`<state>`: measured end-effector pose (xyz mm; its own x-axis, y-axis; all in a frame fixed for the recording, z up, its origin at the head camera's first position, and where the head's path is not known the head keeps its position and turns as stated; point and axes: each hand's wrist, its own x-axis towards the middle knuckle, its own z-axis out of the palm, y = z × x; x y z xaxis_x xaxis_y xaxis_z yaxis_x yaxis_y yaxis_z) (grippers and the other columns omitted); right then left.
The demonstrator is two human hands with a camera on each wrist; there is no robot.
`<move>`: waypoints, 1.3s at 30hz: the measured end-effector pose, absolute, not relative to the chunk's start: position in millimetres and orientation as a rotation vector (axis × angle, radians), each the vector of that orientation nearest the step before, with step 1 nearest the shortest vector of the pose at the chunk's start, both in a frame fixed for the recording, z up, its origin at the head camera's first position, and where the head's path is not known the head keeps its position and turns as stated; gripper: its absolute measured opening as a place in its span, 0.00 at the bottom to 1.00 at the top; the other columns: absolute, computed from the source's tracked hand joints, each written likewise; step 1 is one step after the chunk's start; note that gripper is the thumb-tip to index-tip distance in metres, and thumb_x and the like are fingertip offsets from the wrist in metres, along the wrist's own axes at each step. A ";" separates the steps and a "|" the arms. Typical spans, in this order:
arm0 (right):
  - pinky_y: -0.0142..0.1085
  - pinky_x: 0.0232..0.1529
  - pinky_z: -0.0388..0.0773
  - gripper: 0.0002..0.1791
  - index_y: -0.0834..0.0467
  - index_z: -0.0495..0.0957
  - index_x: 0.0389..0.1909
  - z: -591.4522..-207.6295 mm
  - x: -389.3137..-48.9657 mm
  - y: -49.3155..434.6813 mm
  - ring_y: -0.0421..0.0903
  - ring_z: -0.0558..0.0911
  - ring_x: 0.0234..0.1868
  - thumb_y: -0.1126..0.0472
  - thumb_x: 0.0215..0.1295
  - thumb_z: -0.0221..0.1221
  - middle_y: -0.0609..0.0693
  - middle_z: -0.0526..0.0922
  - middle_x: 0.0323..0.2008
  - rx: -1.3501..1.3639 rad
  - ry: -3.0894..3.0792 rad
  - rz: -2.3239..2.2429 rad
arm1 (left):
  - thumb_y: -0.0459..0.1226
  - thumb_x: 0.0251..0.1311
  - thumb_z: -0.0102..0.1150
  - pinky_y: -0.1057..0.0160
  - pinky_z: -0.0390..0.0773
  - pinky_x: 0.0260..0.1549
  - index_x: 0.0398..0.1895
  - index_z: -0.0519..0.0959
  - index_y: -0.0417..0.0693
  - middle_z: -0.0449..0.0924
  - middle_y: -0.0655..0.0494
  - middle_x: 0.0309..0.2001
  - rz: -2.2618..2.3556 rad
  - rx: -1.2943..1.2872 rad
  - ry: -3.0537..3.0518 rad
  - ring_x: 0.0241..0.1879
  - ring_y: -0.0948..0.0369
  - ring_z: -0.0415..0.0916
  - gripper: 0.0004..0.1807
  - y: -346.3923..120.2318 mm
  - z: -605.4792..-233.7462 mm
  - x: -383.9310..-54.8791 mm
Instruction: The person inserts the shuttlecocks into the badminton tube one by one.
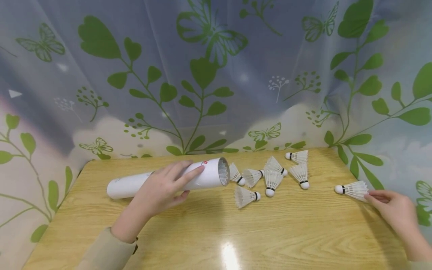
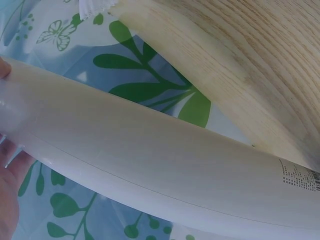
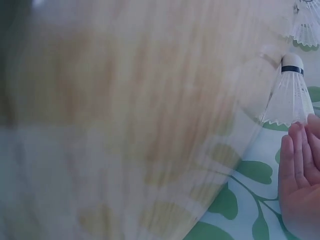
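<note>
My left hand (image 1: 162, 189) grips a white shuttlecock tube (image 1: 206, 178) around its middle. The tube's uncapped mouth points right, and feather tips show inside it. In the left wrist view, the tube (image 2: 145, 140) stretches across with printed text and a barcode near the right edge. Over the table's right side, my right hand (image 1: 398, 212) pinches a white shuttlecock (image 1: 353, 189) by the edge of its feather skirt, its cork pointing left. The right wrist view shows this shuttlecock (image 3: 289, 97) with a black band at the cork, beyond my fingertips (image 3: 297, 128).
Several loose shuttlecocks lie between the tube's mouth and my right hand, one (image 1: 247, 197) nearest the front and another (image 1: 297, 156) at the back. Behind the wooden table (image 1: 189, 236) hangs a curtain (image 1: 152, 48) with leaves and butterflies.
</note>
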<state>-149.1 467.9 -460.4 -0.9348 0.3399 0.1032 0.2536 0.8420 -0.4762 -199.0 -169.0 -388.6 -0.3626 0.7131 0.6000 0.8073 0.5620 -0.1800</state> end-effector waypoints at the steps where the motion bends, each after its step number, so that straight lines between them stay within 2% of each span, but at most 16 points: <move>1: 0.46 0.34 0.79 0.22 0.74 0.84 0.50 -459.7 -149.7 467.0 0.35 0.80 0.28 0.56 0.73 0.66 0.73 0.89 0.43 -0.458 -2.835 0.691 | 0.36 0.46 0.81 0.53 0.92 0.40 0.77 0.71 0.53 0.81 0.43 0.58 -0.187 -1.212 -2.159 0.46 0.48 0.87 0.50 -169.4 -388.4 -198.9; 4: 0.47 0.35 0.78 0.20 0.74 0.85 0.49 -457.0 -151.1 463.8 0.32 0.78 0.28 0.58 0.73 0.65 0.72 0.89 0.42 -0.465 -2.829 0.674 | 0.36 0.47 0.80 0.53 0.92 0.41 0.77 0.71 0.53 0.81 0.43 0.58 -0.180 -1.211 -2.165 0.46 0.48 0.87 0.49 -170.0 -387.9 -198.4; 8: 0.53 0.37 0.80 0.20 0.75 0.84 0.50 -452.1 -151.5 458.5 0.49 0.84 0.29 0.58 0.73 0.64 0.72 0.89 0.41 -0.491 -2.823 0.672 | 0.37 0.47 0.80 0.52 0.92 0.42 0.77 0.71 0.53 0.81 0.43 0.59 -0.183 -1.207 -2.167 0.47 0.47 0.87 0.48 -170.7 -387.7 -197.9; 10: 0.51 0.35 0.80 0.20 0.75 0.84 0.49 -449.0 -151.5 456.0 0.56 0.85 0.31 0.58 0.74 0.64 0.72 0.89 0.41 -0.483 -2.817 0.658 | 0.37 0.47 0.81 0.52 0.92 0.42 0.77 0.71 0.52 0.81 0.42 0.59 -0.188 -1.204 -2.166 0.47 0.47 0.87 0.49 -171.0 -387.7 -197.7; 11: 0.49 0.33 0.80 0.20 0.75 0.84 0.49 -447.4 -151.5 454.9 0.56 0.85 0.30 0.58 0.74 0.64 0.71 0.89 0.40 -0.471 -2.812 0.649 | 0.37 0.47 0.80 0.52 0.92 0.42 0.77 0.71 0.52 0.81 0.42 0.59 -0.189 -1.203 -2.166 0.47 0.47 0.87 0.49 -171.2 -387.7 -197.7; 17: 0.39 0.25 0.78 0.21 0.76 0.83 0.49 -434.1 -153.5 448.1 0.49 0.83 0.29 0.57 0.75 0.63 0.72 0.88 0.40 -0.401 -2.797 0.647 | 0.37 0.46 0.81 0.52 0.92 0.42 0.76 0.72 0.52 0.81 0.42 0.59 -0.193 -1.199 -2.165 0.46 0.47 0.87 0.48 -171.4 -386.5 -196.8; 19: 0.38 0.24 0.78 0.22 0.76 0.83 0.49 -428.6 -154.6 444.9 0.46 0.82 0.28 0.56 0.76 0.63 0.72 0.88 0.40 -0.377 -2.794 0.648 | 0.37 0.46 0.81 0.52 0.92 0.42 0.76 0.72 0.52 0.81 0.42 0.59 -0.196 -1.198 -2.167 0.47 0.47 0.87 0.48 -171.0 -386.1 -196.4; 23: 0.36 0.25 0.78 0.23 0.74 0.84 0.49 -415.7 -157.6 435.7 0.31 0.75 0.28 0.54 0.77 0.62 0.70 0.89 0.39 -0.320 -2.793 0.648 | 0.37 0.46 0.81 0.52 0.92 0.41 0.76 0.72 0.52 0.81 0.42 0.59 -0.208 -1.193 -2.168 0.47 0.47 0.87 0.49 -170.3 -385.6 -196.7; 27: 0.38 0.27 0.78 0.23 0.72 0.84 0.51 -400.0 -163.3 421.3 0.28 0.73 0.29 0.52 0.77 0.62 0.71 0.88 0.42 -0.286 -2.802 0.668 | 0.36 0.46 0.81 0.51 0.92 0.42 0.76 0.71 0.52 0.81 0.42 0.59 -0.224 -1.192 -2.172 0.48 0.47 0.87 0.49 -170.3 -385.6 -197.3; 31: 0.32 0.27 0.77 0.22 0.70 0.84 0.52 -385.3 -169.1 403.9 0.20 0.71 0.29 0.53 0.77 0.62 0.69 0.88 0.44 -0.208 -2.787 0.720 | 0.35 0.46 0.80 0.51 0.92 0.42 0.77 0.71 0.52 0.81 0.42 0.60 -0.237 -1.195 -2.179 0.48 0.46 0.86 0.49 -170.6 -385.6 -197.3; 32: 0.28 0.26 0.75 0.20 0.69 0.85 0.52 -382.0 -170.2 399.7 0.17 0.68 0.29 0.54 0.77 0.63 0.63 0.90 0.40 -0.179 -2.778 0.730 | 0.35 0.46 0.80 0.51 0.92 0.42 0.77 0.71 0.53 0.81 0.42 0.60 -0.238 -1.195 -2.180 0.48 0.46 0.86 0.49 -170.6 -385.5 -197.3; 34: 0.25 0.25 0.74 0.17 0.67 0.86 0.50 -374.1 -171.4 390.7 0.15 0.69 0.29 0.55 0.76 0.64 0.48 0.90 0.34 -0.107 -2.752 0.763 | 0.35 0.46 0.80 0.51 0.92 0.42 0.77 0.71 0.53 0.81 0.42 0.60 -0.238 -1.193 -2.181 0.48 0.47 0.86 0.49 -170.7 -385.4 -197.2; 37: 0.24 0.25 0.75 0.14 0.64 0.88 0.48 -362.0 -173.3 375.5 0.17 0.73 0.29 0.57 0.74 0.65 0.27 0.83 0.29 -0.018 -2.714 0.808 | 0.35 0.46 0.80 0.51 0.92 0.42 0.77 0.71 0.53 0.81 0.43 0.60 -0.240 -1.191 -2.183 0.48 0.47 0.86 0.49 -170.8 -385.1 -197.1; 39: 0.23 0.25 0.75 0.12 0.63 0.88 0.47 -354.0 -174.5 364.5 0.18 0.75 0.28 0.58 0.74 0.66 0.21 0.79 0.28 0.024 -2.692 0.818 | 0.35 0.46 0.80 0.51 0.92 0.42 0.77 0.71 0.53 0.81 0.43 0.59 -0.242 -1.192 -2.182 0.47 0.47 0.86 0.49 -170.8 -384.8 -197.1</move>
<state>-174.5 364.5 -354.0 -0.9466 0.0781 0.3130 -0.1093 0.8352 -0.5390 -197.1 -170.8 -384.8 -0.3901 0.6924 0.6069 0.8084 0.5731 -0.1342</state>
